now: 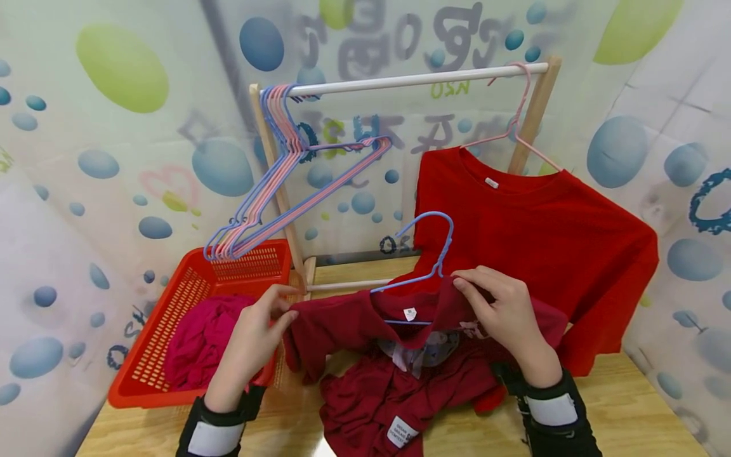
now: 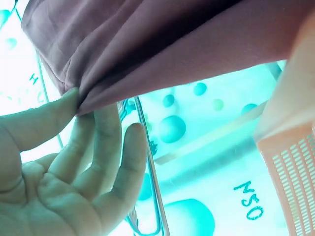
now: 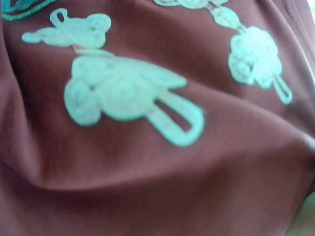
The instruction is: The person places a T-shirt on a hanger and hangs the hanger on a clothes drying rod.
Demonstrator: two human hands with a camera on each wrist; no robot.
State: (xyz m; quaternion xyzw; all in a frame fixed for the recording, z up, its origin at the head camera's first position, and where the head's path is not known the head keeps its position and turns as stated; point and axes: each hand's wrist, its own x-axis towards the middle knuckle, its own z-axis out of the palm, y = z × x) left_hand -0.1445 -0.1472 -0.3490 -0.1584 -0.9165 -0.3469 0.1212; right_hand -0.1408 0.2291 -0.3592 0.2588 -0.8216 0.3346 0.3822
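The maroon top (image 1: 342, 320) stretches between the hands, shoulder line running left to right, the left hand (image 1: 254, 327) pinching its outer end and the right hand (image 1: 504, 308) pinching cloth nearer the blue hanger (image 1: 445, 252), whose hook rises above the neckline.

The maroon garment (image 1: 354, 317) hides much of the blue hanger (image 1: 445, 252) (collar label (image 1: 410, 314) illegible).

Bright, even head view, blown-out cyan-tinted backdrop (image 2: 189, 216) in left wrist view, softly blurred right wrist view
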